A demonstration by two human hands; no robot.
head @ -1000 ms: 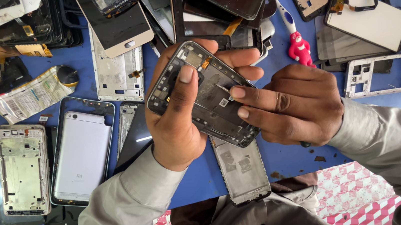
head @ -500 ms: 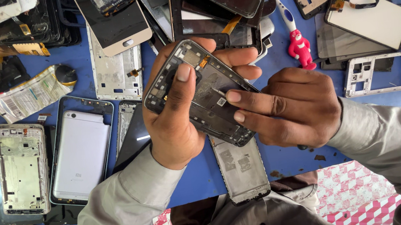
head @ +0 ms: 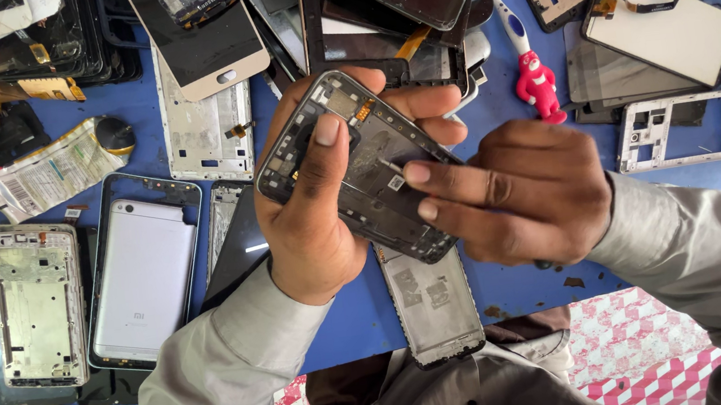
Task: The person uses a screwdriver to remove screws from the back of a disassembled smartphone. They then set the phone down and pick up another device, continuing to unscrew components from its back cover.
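My left hand [head: 313, 221] grips a dark phone frame [head: 365, 161], held up over the blue table with its inner side toward me and my thumb pressed across it. My right hand [head: 522, 193] reaches in from the right, its fingertips pinched around a thin metal tool whose tip rests on the middle of the frame. A small orange flex strip shows near the frame's top edge. Both forearms wear grey sleeves.
The blue table [head: 356, 321] is strewn with phone parts: a silver back cover [head: 141, 277], a bare metal chassis [head: 38, 307], a grey frame [head: 430, 299] under my hands, screens at the top, a white frame [head: 692, 130] and a red figure-handled tool [head: 537, 87] on the right.
My right hand's fingers have shifted slightly along the frame with the tool tip. The frame and my left hand stay almost where they were.
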